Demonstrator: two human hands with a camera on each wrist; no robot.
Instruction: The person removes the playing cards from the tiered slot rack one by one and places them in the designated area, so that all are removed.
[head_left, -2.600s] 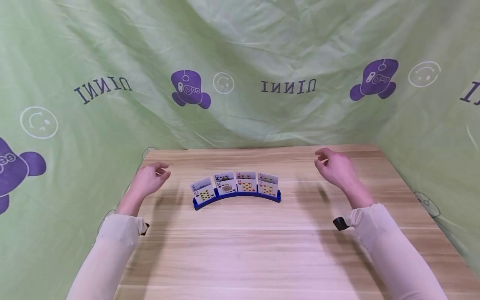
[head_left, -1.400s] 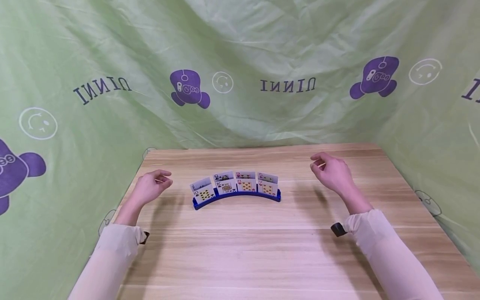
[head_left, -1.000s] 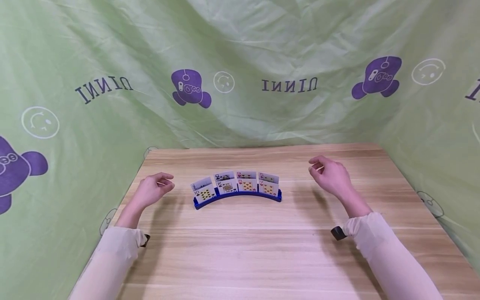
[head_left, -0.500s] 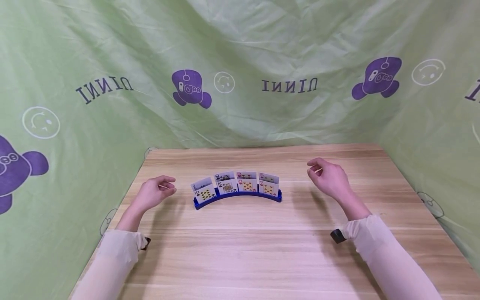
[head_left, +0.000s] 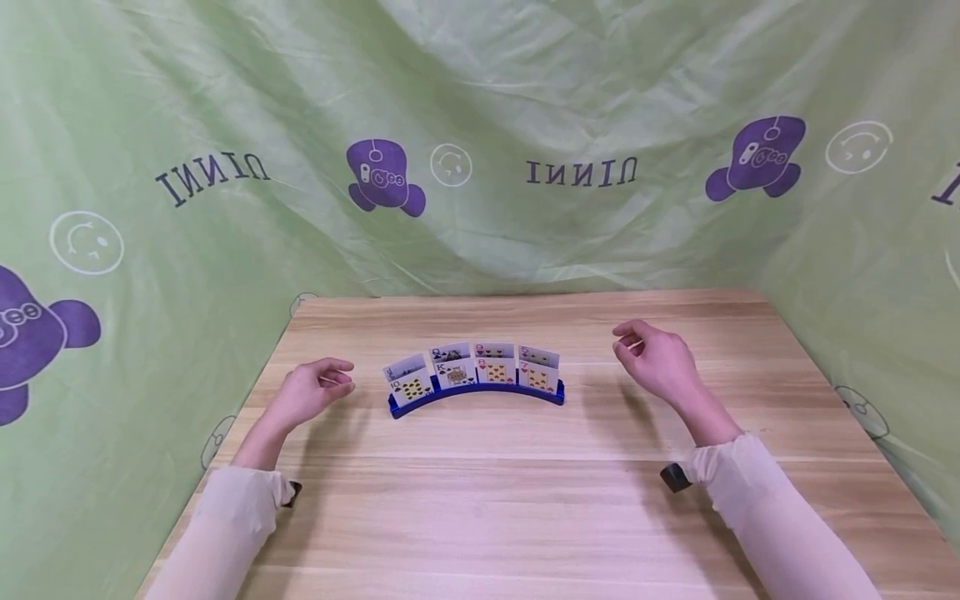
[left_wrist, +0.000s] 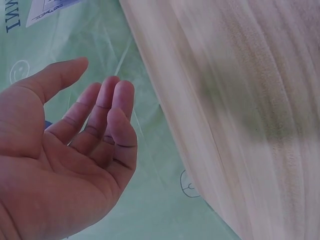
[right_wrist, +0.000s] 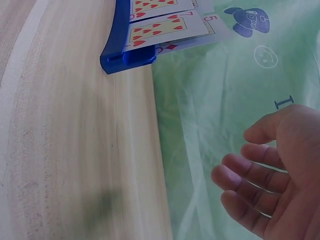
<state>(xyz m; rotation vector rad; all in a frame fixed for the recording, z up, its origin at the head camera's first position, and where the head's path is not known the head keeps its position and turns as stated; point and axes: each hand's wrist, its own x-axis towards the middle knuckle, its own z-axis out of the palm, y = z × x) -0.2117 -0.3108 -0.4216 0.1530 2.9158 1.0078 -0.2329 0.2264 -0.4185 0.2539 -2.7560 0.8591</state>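
A curved blue card holder [head_left: 480,387] stands on the table with playing cards upright in two rows. Its front row shows a ten [head_left: 412,388], a king [head_left: 455,374], an eight of hearts [head_left: 496,372] and a seven of hearts [head_left: 537,378]. Behind them rise a queen [head_left: 450,353], a nine [head_left: 493,350], a five [head_left: 538,357] and a card at the far left, all partly hidden. My left hand [head_left: 303,392] hovers left of the holder, fingers loosely bent, palm bare in the left wrist view. On the other side my right hand [head_left: 657,360] hovers likewise, holding nothing.
The wooden table [head_left: 480,500] reaches back to a green cloth [head_left: 480,242] printed with purple figures, which also hangs along both sides. A dark wrist device [head_left: 676,477] sits at the right cuff, and another [head_left: 292,494] at the left.
Both hands have drifted slightly toward the near edge, and each a little inward toward the holder. Holder and cards stay where they were.
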